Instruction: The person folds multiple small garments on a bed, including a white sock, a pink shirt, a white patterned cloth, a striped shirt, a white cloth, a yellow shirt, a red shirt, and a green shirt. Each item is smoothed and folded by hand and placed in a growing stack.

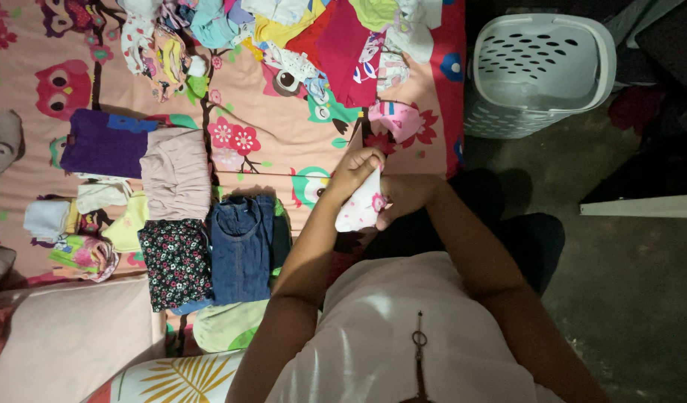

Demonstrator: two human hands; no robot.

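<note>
Folding step in hand, by the look of it. Left hand (352, 170) pinches top edge of small white pink-printed garment (362, 205); right hand (400, 195) closed on its side, above bed edge. Next move likely calls for flattening, then placing beside folded denim piece (243, 246).

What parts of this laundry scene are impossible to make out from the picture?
Head view:
- Small white garment: its type and full shape, bunched between left hand and right hand.
- Unfolded clothes pile: cut off by the top edge.
- Laundry basket: its bottom, lost in shadow.
</note>
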